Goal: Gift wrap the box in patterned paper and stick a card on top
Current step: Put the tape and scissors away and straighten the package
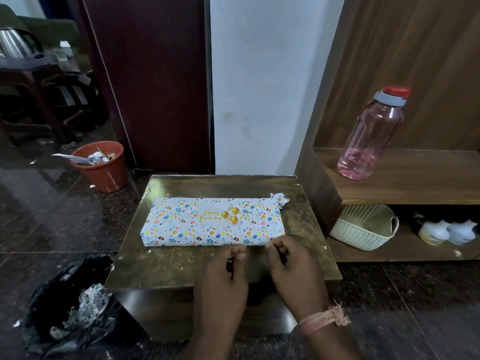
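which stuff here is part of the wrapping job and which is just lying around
Job: wrapped box, card on top, paper scrap, left hand, right hand.

Lying about: pink bottle, basket, bin, black bag, kettle.

The 1 camera is sitting on my head, looking forward and steeply down over the small worn brown tabletop (181, 266), which is filling the middle of its wide-angle view. It is hanging close enough that my forearms are entering from the bottom edge, my left hand (225, 268) and right hand (291, 261) lying low in the centre. The lens is bending the edges, taking in the dark polished floor (52, 216) at left and the wooden shelf unit (405, 178) at right.
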`<state>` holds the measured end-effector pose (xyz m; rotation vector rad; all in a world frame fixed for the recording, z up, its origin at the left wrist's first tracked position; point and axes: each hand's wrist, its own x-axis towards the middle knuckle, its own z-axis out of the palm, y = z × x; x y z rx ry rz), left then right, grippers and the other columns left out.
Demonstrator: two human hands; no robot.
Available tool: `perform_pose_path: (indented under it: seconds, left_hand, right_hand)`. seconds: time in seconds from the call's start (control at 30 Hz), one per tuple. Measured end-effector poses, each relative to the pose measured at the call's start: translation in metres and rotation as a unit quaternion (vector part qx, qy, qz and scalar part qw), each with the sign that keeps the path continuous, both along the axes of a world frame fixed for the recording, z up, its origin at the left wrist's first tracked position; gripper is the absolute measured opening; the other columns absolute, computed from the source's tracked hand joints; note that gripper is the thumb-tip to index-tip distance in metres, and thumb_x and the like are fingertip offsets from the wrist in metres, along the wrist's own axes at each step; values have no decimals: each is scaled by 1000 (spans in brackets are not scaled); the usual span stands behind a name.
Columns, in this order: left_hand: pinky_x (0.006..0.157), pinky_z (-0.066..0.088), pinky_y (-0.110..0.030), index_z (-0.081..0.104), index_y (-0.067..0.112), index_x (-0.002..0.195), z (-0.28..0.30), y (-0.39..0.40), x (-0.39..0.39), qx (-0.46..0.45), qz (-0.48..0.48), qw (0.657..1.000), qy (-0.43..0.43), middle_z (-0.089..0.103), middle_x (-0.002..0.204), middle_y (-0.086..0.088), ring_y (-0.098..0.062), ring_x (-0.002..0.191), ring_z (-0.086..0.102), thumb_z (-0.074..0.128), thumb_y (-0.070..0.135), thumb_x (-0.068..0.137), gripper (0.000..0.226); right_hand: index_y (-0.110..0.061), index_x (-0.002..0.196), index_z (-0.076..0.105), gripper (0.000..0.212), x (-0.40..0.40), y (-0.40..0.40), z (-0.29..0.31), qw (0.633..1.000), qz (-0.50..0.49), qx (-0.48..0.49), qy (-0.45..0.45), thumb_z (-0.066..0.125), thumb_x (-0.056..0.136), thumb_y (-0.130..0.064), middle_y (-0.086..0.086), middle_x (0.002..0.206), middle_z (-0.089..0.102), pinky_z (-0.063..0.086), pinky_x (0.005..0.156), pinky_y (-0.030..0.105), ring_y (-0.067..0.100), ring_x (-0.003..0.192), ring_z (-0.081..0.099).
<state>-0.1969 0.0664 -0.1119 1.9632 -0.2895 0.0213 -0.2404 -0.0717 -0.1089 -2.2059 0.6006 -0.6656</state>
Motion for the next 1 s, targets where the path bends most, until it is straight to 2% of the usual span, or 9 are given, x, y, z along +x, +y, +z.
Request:
perform_pose_path:
  seconds: [0.07, 0.17, 0.23, 0.4, 0.5, 0.67, 0.8, 0.87, 1.0]
  left_hand:
    - [77, 57, -30, 70, 45, 95, -3, 7, 11, -48, 35, 998, 5, 74, 97, 17, -1, 88, 69, 63, 9, 93, 38]
    - [70, 51, -24, 69, 44, 108, 10, 24, 30, -92, 95, 991, -8, 69, 104, 1, -12, 86, 67, 63, 2, 93, 45]
    - [83, 47, -20, 68, 31, 117, 19, 40, 50, -70, 163, 983, -43, 65, 115, -7, -7, 99, 65, 64, 9, 90, 35]
    - [108, 41, -48, 58, 23, 130, 16, 72, 89, -2, 255, 967, 22, 64, 125, -20, -37, 121, 54, 52, 42, 75, 58]
    - [107, 42, -56, 59, 26, 126, 3, 72, 79, 49, 236, 970, -17, 66, 118, -16, -38, 115, 58, 53, 45, 77, 54]
    - [110, 37, -60, 61, 31, 117, 4, 28, 56, 39, 150, 986, -54, 59, 125, -11, -29, 128, 46, 55, 35, 79, 39]
    - [93, 40, -36, 65, 36, 108, -8, 0, 37, 72, 40, 991, -104, 64, 95, -4, -31, 96, 60, 64, 21, 86, 26]
    - [80, 49, -37, 66, 37, 102, -14, -9, 25, 43, -30, 995, -88, 62, 97, 5, -22, 82, 63, 60, 16, 85, 27]
    - [78, 55, -35, 71, 31, 97, -15, -22, 6, 21, -98, 992, -82, 64, 99, 16, -5, 86, 63, 57, 11, 83, 28]
  right_hand:
    - [-27, 96, 63, 3, 10, 0, -2, 998, -45, -9, -38, 63, 93, -26, -11, 91, 68, 55, 75, 40, 11, 86, 66]
    - [-17, 108, 61, 22, 25, -4, 0, 987, -129, -54, -75, 72, 88, -19, 3, 107, 59, 51, 85, 41, 23, 98, 58]
    - [-11, 110, 62, 30, 33, -8, 2, 985, -153, -66, -52, 77, 84, -16, 10, 109, 60, 49, 90, 46, 32, 102, 57]
    - [-13, 108, 67, 24, 31, -36, 2, 986, -167, 7, 12, 67, 84, -11, 9, 106, 70, 49, 96, 44, 34, 104, 64]
    - [-21, 111, 71, 36, 20, -70, 2, 987, -69, 87, 118, 60, 79, -6, -4, 98, 72, 53, 97, 38, 23, 106, 68]
    - [-35, 131, 62, 67, -4, -86, -3, 975, 96, 15, 199, 72, 66, -24, -13, 124, 68, 50, 104, 33, 13, 119, 61]
    - [-28, 122, 70, 45, -10, -88, 3, 965, 179, -22, 192, 72, 81, -10, -12, 118, 68, 49, 101, 25, 7, 113, 63]
    - [-28, 112, 74, 38, -9, -86, 5, 963, 184, -31, 193, 71, 82, -5, -14, 106, 62, 49, 96, 24, 6, 102, 62]
    - [-25, 97, 78, 32, -4, -83, 4, 963, 147, -40, 221, 69, 80, 1, -11, 88, 54, 44, 75, 13, 5, 80, 56]
